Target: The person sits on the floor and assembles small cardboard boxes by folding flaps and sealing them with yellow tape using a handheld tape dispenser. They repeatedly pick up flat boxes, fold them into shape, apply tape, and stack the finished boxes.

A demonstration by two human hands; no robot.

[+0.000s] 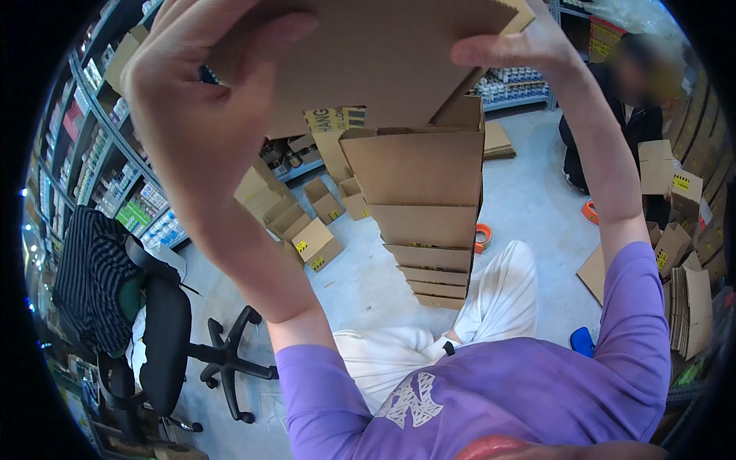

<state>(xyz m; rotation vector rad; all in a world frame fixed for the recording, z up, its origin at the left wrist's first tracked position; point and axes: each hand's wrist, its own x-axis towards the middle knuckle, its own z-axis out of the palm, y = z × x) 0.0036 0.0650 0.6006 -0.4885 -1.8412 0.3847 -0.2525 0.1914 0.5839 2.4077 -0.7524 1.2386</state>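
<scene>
A brown cardboard box (383, 69) is raised high in front of me, tilted, with a strip of yellow-and-black printed tape low on its side. My left hand (203, 73) grips its left side, thumb pressed on the near face. At the upper right corner, my right hand (525, 50) is closed on the edge, its thumb lying along the cardboard. The fingers of both hands are mostly hidden behind the box. Just below it rises a tall stack of boxes (418, 172), one on top of another, standing on the floor before my crossed legs.
An orange tape roll (482, 238) lies beside the stack. Small boxes (317, 244) stand farther left. A black office chair (169, 330) is at left, before stocked shelves (107, 153). A co-worker (613, 123) sits at far right, near flattened cardboard (688, 307). A blue flat object (583, 342) lies nearby.
</scene>
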